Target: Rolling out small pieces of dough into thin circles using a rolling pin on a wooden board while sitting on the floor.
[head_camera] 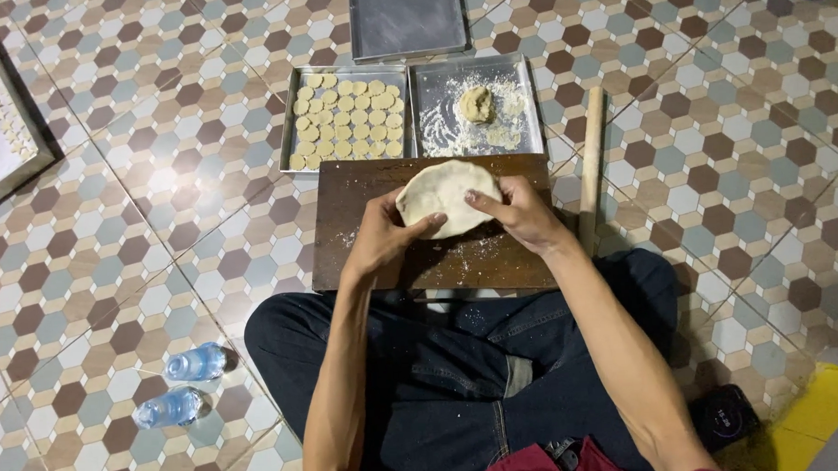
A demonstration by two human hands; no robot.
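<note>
A flat round of dough [445, 196] is held between both hands over the far part of a dark wooden board [383, 265] dusted with flour. The left hand [382, 232] grips the round's near left edge, thumb pressed across the top and fingers closed under it. The right hand [520, 213] clamps the right edge, its fingers lying over the rim. The dough sits between the two hands, reaching away from them toward the far edge of the board.

Just beyond the board stand two metal trays side by side: the left tray [288, 129] filled with rows of small dough discs [345, 117], the right tray [526, 102] carrying flour and a dough lump [476, 103]. A wooden rolling pin [591, 164] lies on the tiled floor right of the board. Two plastic water bottles [183, 388] lie near the left knee.
</note>
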